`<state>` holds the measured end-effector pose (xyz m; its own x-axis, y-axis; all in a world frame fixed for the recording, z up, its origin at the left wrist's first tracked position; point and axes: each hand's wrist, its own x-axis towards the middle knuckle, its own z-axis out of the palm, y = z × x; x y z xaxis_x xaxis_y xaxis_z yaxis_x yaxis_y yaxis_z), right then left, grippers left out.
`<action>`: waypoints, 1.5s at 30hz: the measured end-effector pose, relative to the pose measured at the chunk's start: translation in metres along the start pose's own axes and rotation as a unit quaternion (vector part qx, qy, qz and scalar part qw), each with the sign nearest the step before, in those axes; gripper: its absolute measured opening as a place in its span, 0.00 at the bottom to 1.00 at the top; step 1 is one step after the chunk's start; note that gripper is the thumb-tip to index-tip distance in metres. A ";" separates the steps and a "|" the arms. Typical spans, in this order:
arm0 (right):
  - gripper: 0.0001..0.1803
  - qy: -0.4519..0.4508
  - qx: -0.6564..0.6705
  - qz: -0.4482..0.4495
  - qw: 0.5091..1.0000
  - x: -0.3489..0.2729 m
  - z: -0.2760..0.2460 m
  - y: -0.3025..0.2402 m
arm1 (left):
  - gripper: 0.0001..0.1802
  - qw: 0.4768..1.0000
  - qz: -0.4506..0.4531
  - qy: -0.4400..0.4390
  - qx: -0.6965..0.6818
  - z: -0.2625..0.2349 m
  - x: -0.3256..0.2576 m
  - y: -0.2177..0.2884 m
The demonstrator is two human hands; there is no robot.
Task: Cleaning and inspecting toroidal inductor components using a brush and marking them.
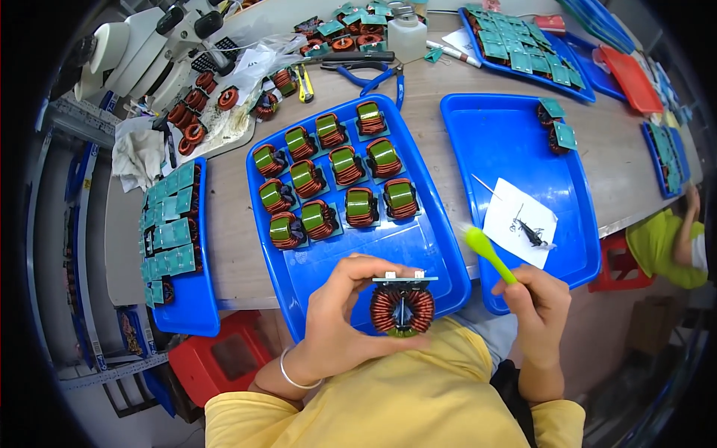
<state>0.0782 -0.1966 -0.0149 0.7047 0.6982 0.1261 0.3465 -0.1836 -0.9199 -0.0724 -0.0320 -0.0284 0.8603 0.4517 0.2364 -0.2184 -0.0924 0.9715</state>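
The left hand holds a copper-wound ring coil upright over the near edge of the middle blue tray, thumb and fingers clamped around its left side and underside, with the small board on top of the coil facing up. The right hand is closed in a fist around the handle of a green brush, whose pale bristle tip points up and to the left, just beside the coil but not touching it. The middle tray sits at the near edge of the bench and carries three rows of finished coils with green tape bands, filling its far half; its near half is bare blue. To the right, a second blue tray holds two coils in its far right corner and a white sheet of paper with small dark bits on it near its near edge. At the left edge of the bench a narrow blue tray is packed with teal-backed coils. Toward the far edge lie blue-handled pliers, a white plastic bottle and another blue tray of teal boards. A white microscope stands at the far left corner. A red stool stands under the bench beside the person's left arm.
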 end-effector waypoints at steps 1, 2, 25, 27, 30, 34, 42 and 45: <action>0.10 0.000 0.000 0.001 1.000 -0.002 0.000 -0.002 | 0.37 1.000 -0.001 0.000 -0.001 0.000 -0.001 0.000; 0.07 -0.028 0.036 0.000 0.999 -0.004 0.000 -0.003 | 0.38 1.000 0.004 -0.006 -0.023 0.000 -0.001 0.000; 0.07 -0.071 -0.116 -0.078 0.988 -0.004 -0.012 0.012 | 0.34 0.982 0.022 0.059 0.176 0.004 0.000 0.007; 0.09 0.027 -0.008 0.058 0.998 -0.004 -0.008 0.009 | 0.35 0.981 0.006 0.042 0.189 0.004 -0.003 0.008; 0.13 -0.049 0.061 0.017 0.997 -0.002 0.008 0.006 | 0.37 0.997 -0.042 0.046 0.051 0.009 -0.005 0.005; 0.31 -0.132 0.198 0.040 0.970 -0.002 0.027 0.007 | 0.43 0.999 -0.047 0.006 -0.017 0.013 0.000 0.005; 0.35 -0.147 0.314 0.041 0.937 -0.008 0.033 0.006 | 0.43 0.999 0.014 -0.024 -0.017 0.012 -0.001 -0.004; 0.36 -0.133 0.334 0.034 0.933 -0.010 0.030 0.004 | 0.43 0.999 -0.028 -0.021 -0.035 0.013 -0.001 -0.005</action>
<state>0.0539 -0.1835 -0.0314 0.5023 0.8635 0.0452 -0.2186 0.1774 -0.9596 -0.0663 -0.0432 -0.0329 0.8902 0.4167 0.1843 -0.2001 -0.0059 0.9798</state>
